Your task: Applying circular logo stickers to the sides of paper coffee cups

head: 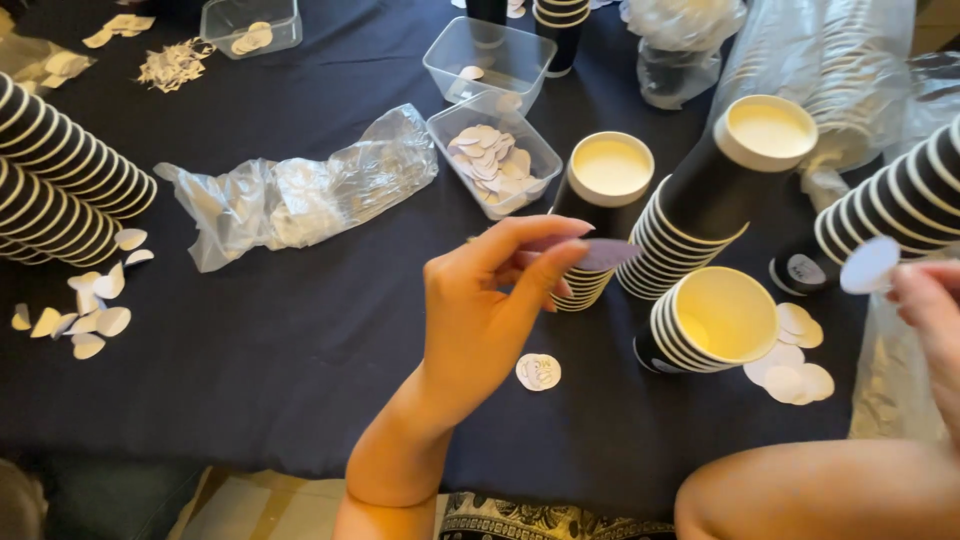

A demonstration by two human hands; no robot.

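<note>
Paper disc (606, 254) pinched at left hand (490, 310) fingertips (grip closed).

Right hand (935, 310) cut off at edge

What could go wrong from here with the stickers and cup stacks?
1. The left hand pinches a sticker right beside a tall cup stack; a nudge might topple it.
2. The right hand holds a white disc by its edge only; that grip could slip.
3. The lone sticker on the cloth could be swept off by a forearm.
</note>
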